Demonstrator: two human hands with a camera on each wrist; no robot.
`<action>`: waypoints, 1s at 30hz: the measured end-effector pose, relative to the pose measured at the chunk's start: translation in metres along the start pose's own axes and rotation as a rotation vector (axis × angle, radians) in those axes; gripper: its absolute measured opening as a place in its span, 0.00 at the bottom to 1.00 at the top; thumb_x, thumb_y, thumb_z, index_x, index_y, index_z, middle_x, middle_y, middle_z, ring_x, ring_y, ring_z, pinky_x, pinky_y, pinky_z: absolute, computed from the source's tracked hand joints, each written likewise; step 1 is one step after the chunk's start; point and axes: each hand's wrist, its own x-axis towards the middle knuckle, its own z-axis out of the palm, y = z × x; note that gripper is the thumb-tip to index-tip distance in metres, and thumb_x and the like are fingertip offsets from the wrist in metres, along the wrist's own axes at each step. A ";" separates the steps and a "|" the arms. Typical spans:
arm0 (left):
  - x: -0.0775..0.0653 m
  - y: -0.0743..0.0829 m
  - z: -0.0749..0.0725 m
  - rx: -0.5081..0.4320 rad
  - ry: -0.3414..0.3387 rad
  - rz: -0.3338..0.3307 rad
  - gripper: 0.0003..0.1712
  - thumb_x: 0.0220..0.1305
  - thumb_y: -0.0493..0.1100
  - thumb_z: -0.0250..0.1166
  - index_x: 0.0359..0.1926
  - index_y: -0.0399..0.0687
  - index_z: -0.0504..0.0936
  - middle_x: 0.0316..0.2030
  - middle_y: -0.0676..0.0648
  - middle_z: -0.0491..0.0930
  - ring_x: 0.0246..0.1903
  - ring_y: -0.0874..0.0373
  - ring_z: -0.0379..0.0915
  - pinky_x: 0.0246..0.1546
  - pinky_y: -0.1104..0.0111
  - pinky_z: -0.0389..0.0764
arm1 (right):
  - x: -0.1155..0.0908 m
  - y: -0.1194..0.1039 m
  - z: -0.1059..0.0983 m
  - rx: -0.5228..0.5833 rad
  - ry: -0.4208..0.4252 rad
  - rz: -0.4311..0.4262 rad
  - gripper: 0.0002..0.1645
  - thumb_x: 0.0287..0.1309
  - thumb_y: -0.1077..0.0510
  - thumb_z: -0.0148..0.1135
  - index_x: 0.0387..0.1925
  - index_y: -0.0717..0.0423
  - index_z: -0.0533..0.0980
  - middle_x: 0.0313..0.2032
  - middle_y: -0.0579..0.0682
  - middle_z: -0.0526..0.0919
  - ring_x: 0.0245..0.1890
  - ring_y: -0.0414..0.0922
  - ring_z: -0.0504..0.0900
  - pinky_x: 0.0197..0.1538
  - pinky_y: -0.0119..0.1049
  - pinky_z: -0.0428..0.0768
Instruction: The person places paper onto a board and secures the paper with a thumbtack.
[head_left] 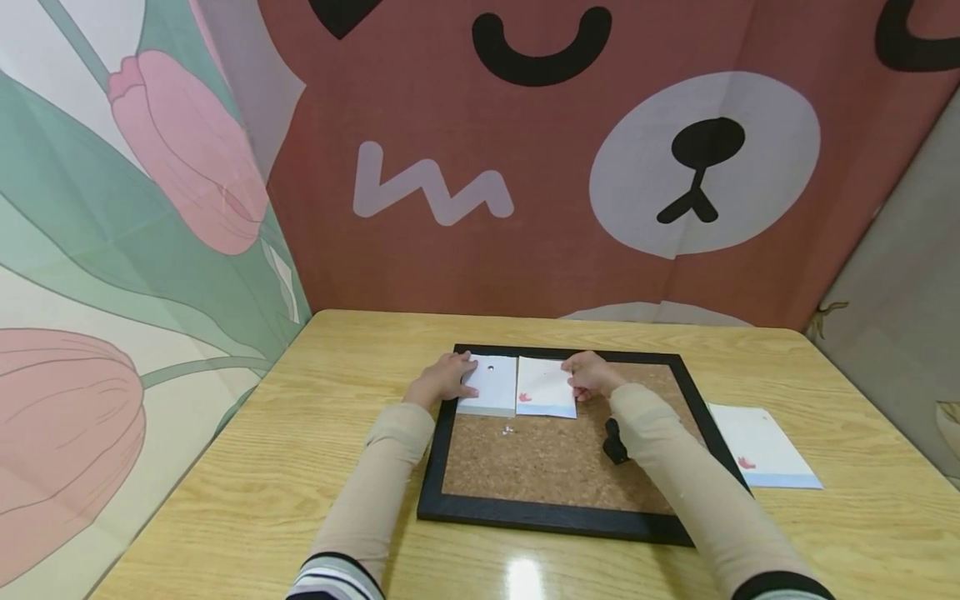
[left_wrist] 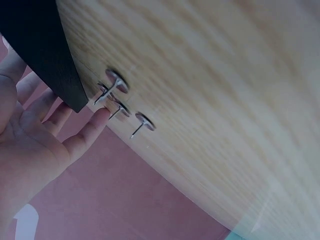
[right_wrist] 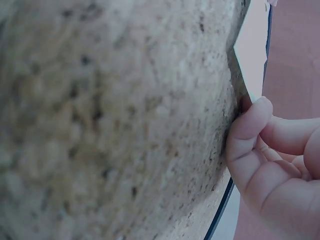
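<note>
A black-framed cork board (head_left: 555,467) lies on the wooden table. Two white note sheets sit side by side along its top. The left sheet (head_left: 491,387) has a small round tack head (head_left: 491,367) near its upper middle. My left hand (head_left: 444,381) rests its extended fingers on that sheet's left edge and the frame. At the right sheet (head_left: 542,387), which has a pink print and blue lower strip, my right hand (head_left: 591,375) pinches the right edge between thumb and finger, seen also in the right wrist view.
Several flat-headed thumbtacks (left_wrist: 145,121) stand points-up on the tabletop past the frame corner. Small shiny bits (head_left: 507,430) lie on the cork. Another printed sheet (head_left: 765,446) lies right of the board. A printed cloth (head_left: 525,192) hangs behind the table.
</note>
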 end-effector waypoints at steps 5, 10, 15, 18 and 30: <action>0.001 0.000 0.000 0.002 0.000 -0.003 0.37 0.56 0.52 0.61 0.65 0.49 0.61 0.66 0.47 0.50 0.65 0.48 0.42 0.59 0.54 0.53 | -0.004 -0.004 0.001 -0.022 -0.001 -0.009 0.22 0.57 0.75 0.47 0.55 0.72 0.63 0.14 0.51 0.69 0.11 0.38 0.68 0.18 0.28 0.71; 0.001 0.000 0.000 -0.005 0.002 -0.007 0.37 0.56 0.52 0.61 0.65 0.49 0.61 0.67 0.47 0.50 0.65 0.48 0.42 0.59 0.53 0.53 | 0.000 -0.004 0.002 -0.051 0.016 0.019 0.22 0.57 0.74 0.48 0.55 0.69 0.64 0.14 0.51 0.69 0.12 0.38 0.68 0.18 0.28 0.72; 0.001 -0.001 0.001 -0.012 0.002 -0.006 0.37 0.56 0.52 0.61 0.65 0.49 0.61 0.66 0.47 0.50 0.65 0.48 0.42 0.59 0.54 0.53 | 0.002 -0.005 0.002 -0.069 0.022 0.028 0.22 0.57 0.73 0.51 0.54 0.68 0.65 0.15 0.51 0.70 0.12 0.39 0.68 0.18 0.29 0.71; 0.002 -0.001 0.002 -0.009 0.002 -0.004 0.37 0.56 0.53 0.61 0.65 0.49 0.61 0.66 0.47 0.50 0.65 0.48 0.42 0.59 0.55 0.53 | 0.001 -0.004 0.001 -0.076 0.025 0.017 0.21 0.56 0.72 0.52 0.53 0.69 0.66 0.16 0.51 0.71 0.13 0.39 0.69 0.19 0.28 0.71; 0.001 -0.002 0.002 -0.007 0.002 0.008 0.37 0.57 0.53 0.60 0.65 0.48 0.60 0.67 0.46 0.49 0.65 0.48 0.41 0.60 0.54 0.52 | -0.005 -0.007 0.000 -0.579 0.049 -0.388 0.23 0.53 0.63 0.61 0.49 0.72 0.71 0.47 0.65 0.73 0.45 0.55 0.73 0.47 0.45 0.71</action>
